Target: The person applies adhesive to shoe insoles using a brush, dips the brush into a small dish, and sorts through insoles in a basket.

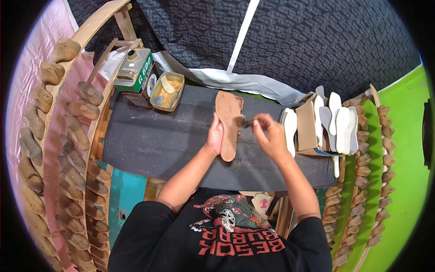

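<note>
A brown shoe insole (229, 131) stands out over the dark table, its broad end away from me and its narrow rounded end towards me. My left hand (215, 135) grips its left edge, thumb along the side, fingers hidden beneath. At the insole's right edge is a small dark brush-like piece (245, 122), somewhat blurred. My right hand (271, 135) pinches that piece between thumb and fingers. I cannot tell whether it touches the insole.
A dark cloth (149, 136) covers the table. Back left stand a metal can (134, 75) and an open tin (168, 90) with a pale scraper-like piece inside. At right, a cardboard box (306, 127) holds several white and grey insoles. Racks of wooden shoe lasts (72, 172) flank both sides.
</note>
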`<act>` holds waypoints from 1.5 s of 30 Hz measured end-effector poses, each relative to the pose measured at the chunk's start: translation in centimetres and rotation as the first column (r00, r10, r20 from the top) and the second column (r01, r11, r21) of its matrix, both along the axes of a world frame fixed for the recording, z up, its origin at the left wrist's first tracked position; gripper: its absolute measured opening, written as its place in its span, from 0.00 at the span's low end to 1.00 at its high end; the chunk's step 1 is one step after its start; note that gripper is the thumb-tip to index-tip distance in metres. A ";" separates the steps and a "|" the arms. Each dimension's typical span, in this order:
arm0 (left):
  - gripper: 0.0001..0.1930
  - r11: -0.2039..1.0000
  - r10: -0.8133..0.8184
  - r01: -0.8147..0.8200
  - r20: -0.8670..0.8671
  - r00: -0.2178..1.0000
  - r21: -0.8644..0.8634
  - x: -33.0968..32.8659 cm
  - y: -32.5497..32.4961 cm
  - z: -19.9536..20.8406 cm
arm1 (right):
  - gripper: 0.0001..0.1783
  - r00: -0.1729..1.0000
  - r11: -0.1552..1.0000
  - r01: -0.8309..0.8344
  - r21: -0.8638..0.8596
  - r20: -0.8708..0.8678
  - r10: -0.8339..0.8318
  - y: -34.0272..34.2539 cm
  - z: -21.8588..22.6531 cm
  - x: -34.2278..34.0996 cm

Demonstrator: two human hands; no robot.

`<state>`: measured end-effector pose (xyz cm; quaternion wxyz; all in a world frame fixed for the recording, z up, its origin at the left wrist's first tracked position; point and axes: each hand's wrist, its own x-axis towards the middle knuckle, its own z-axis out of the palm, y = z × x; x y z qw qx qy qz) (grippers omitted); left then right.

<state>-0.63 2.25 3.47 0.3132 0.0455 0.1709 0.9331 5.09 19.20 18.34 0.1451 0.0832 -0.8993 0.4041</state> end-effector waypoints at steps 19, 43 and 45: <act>0.43 0.934 0.335 -0.329 0.026 0.942 -0.143 5.9 -6.3 -0.5 | 0.18 0.946 0.592 0.269 -0.760 0.323 -0.016 5.1 -16.5 -12.5; 0.41 0.950 -0.061 0.108 0.164 0.985 -0.292 16.7 -1.9 -0.9 | 0.46 0.177 0.343 0.011 -0.939 0.340 0.924 1.5 -13.7 -3.1; 0.40 0.924 -0.096 0.157 0.184 0.978 -0.349 18.1 -2.2 -0.8 | 0.47 0.092 0.304 -0.017 -0.953 0.301 0.949 0.5 -14.0 -2.3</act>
